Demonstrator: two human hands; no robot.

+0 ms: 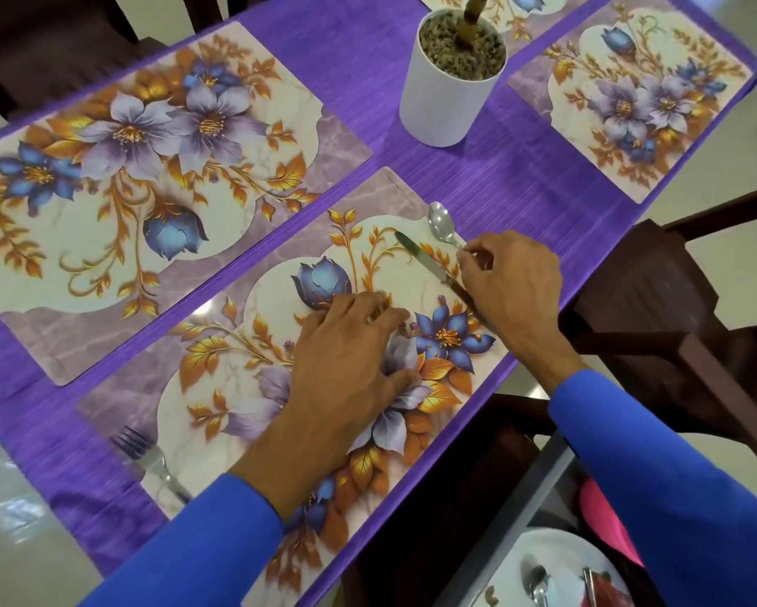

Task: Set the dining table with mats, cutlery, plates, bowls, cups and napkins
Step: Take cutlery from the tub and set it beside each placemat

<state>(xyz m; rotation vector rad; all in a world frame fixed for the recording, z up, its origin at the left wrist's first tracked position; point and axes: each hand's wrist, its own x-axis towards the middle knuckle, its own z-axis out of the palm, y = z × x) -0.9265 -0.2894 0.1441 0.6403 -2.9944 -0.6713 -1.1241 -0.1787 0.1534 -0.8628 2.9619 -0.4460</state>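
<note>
Head view: right hand (510,286) pinches the spoon (443,225) by its handle at the near mat's (219,387) right edge, just beside the knife (429,267) lying on that mat, likely lining the two up parallel. Left hand (350,348) rests flat with fingers spread on the mat's middle, holding nothing, probably to keep it from sliding; fork (148,460) lies at the mat's left end. No brand, label or writing readable anywhere.
</note>
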